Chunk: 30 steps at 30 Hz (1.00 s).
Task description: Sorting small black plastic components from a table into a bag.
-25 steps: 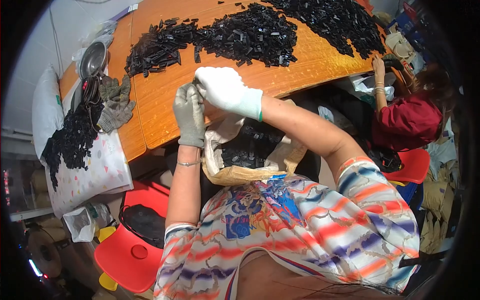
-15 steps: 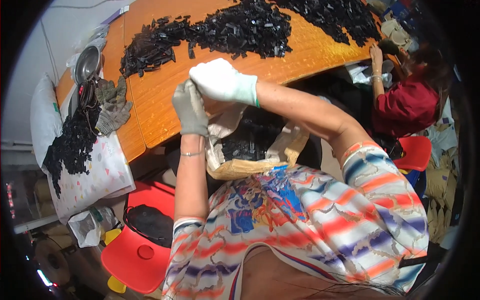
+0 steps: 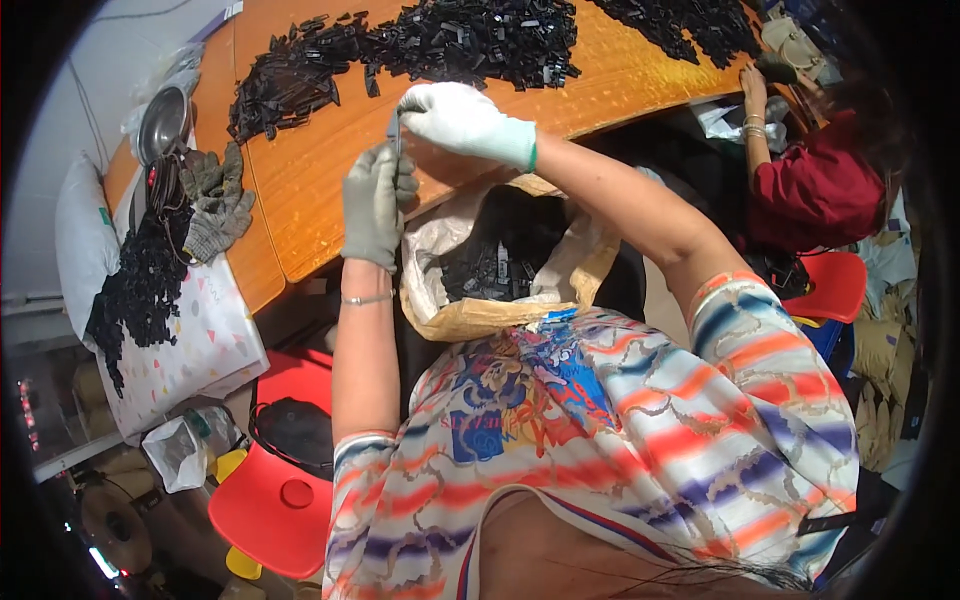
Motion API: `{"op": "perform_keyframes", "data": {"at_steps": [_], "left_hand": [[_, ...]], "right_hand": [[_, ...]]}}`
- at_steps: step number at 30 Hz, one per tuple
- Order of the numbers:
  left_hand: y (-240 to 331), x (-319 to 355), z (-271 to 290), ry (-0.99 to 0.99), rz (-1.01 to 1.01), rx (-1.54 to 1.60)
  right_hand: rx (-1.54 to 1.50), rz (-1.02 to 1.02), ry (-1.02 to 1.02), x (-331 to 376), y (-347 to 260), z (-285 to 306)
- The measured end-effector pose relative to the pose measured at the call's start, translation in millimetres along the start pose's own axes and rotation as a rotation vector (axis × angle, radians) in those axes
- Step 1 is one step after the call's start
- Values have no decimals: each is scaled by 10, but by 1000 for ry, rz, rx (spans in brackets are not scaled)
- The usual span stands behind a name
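Note:
My left hand (image 3: 374, 203), in a grey glove, and my right hand (image 3: 460, 118), in a white glove, meet over the near edge of the orange table (image 3: 320, 190). Between them they pinch a thin dark strip (image 3: 397, 137) held upright. Below my hands an open sack (image 3: 500, 275) sits on my lap with small black parts inside. A long heap of black parts (image 3: 430, 45) lies across the table beyond my hands.
A pair of grey gloves (image 3: 215, 200) and a metal bowl (image 3: 163, 120) lie at the table's left end. More black parts (image 3: 140, 290) rest on a white patterned sheet. A person in red (image 3: 815, 190) sits at right. Red stools (image 3: 285, 490) stand below.
My two hands have stayed together on the strip above the table edge. The view has shifted, so hands and table sit slightly differently in the picture.

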<state>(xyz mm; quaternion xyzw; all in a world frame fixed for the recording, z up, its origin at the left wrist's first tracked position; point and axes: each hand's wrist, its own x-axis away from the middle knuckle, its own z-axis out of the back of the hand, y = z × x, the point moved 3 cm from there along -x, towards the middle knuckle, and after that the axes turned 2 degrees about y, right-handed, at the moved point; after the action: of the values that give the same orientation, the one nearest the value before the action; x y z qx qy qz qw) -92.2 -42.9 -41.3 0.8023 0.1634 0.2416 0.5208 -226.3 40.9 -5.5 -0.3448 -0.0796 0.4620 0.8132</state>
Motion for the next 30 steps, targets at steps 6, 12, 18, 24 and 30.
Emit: {"op": "perform_keyframes", "data": {"at_steps": [6,12,18,24,30], "left_hand": [[-115,110,93,-13,79,271],[-209,236,4,-116,108,300],[-580,724,-70,-130,276,344],[-246,907,-176,-75,-81,-806],[400,29,104,240,-584,-1370]], "right_hand": [[-732,-135,-258,94,42,135],[-697,-21,-275,196,-52,56],[-461,-38,-360,520,-46,-85],[-223,277,-471,138,387,-186],[91,-34,44,-691,214,-237]]}}
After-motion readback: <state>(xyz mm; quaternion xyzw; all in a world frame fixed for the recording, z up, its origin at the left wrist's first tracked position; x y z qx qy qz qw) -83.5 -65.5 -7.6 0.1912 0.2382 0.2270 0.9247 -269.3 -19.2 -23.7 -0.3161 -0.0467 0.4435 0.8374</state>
